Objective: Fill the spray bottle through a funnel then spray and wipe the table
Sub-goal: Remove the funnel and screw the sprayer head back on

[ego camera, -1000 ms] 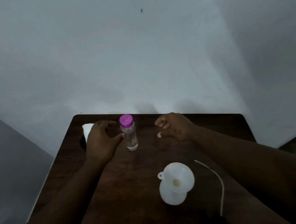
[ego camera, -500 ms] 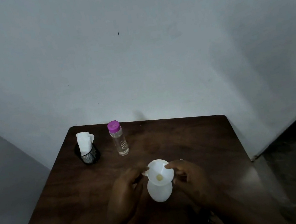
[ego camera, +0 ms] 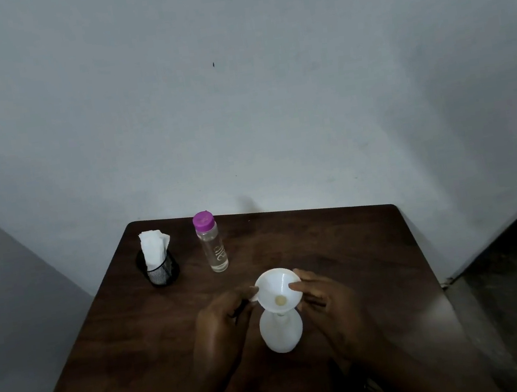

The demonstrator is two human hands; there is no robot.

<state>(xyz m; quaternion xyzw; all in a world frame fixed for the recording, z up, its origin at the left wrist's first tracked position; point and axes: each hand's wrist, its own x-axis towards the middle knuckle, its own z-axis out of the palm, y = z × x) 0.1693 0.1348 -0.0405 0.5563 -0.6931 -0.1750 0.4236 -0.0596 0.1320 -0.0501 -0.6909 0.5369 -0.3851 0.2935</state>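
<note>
Left hand (ego camera: 224, 323), right hand (ego camera: 329, 305) hold funnel (ego camera: 275, 285) seated in spray bottle (ego camera: 282, 335).

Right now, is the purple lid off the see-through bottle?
No, the purple lid sits on top of the see-through bottle, which stands upright on the table.

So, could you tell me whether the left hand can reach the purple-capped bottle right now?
Probably yes: the left hand holds the funnel, but the purple-capped bottle stands beyond it with only bare table between; it must let go first.
</note>
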